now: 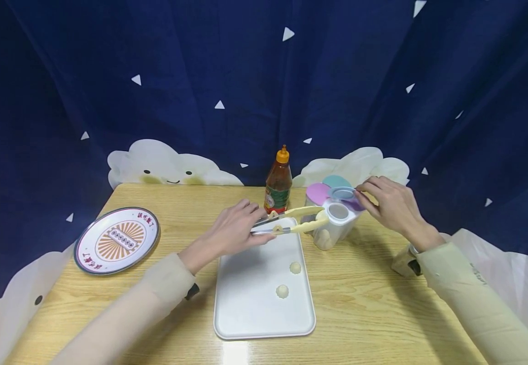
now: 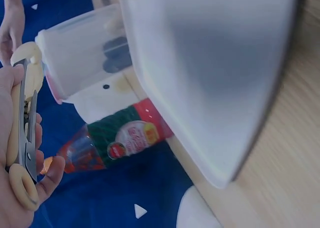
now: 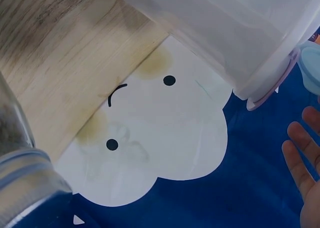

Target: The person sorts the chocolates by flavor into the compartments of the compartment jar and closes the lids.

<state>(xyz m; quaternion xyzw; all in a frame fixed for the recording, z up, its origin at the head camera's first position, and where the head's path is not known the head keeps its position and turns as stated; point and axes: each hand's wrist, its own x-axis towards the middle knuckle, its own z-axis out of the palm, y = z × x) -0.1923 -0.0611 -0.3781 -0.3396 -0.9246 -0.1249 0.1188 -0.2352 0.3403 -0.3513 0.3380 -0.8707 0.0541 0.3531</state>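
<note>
My left hand [image 1: 241, 228] grips a pair of tongs [image 1: 307, 228] with pale yellow tips, reaching across the far end of a white tray [image 1: 264, 319]. The tips sit beside the uncovered round mouth of a translucent canister [image 1: 329, 237], and a pale round piece [image 1: 322, 217] shows between them. With thumb and fingertips my right hand [image 1: 393, 205] holds the edge of the canister's raised light blue lid [image 1: 342, 193]. Two small cream fluted pieces [image 1: 282, 291] lie on the tray. Dark contents [image 2: 117, 54] show through the canister wall in the left wrist view.
Behind the tray stands a sauce bottle [image 1: 279, 182] with an orange cap. Pink [image 1: 317, 192] and teal [image 1: 337, 181] lids top the neighbouring compartments. A patterned plate [image 1: 117, 241] lies at the left. In the right wrist view, a jar [image 3: 25, 183] stands at the left edge.
</note>
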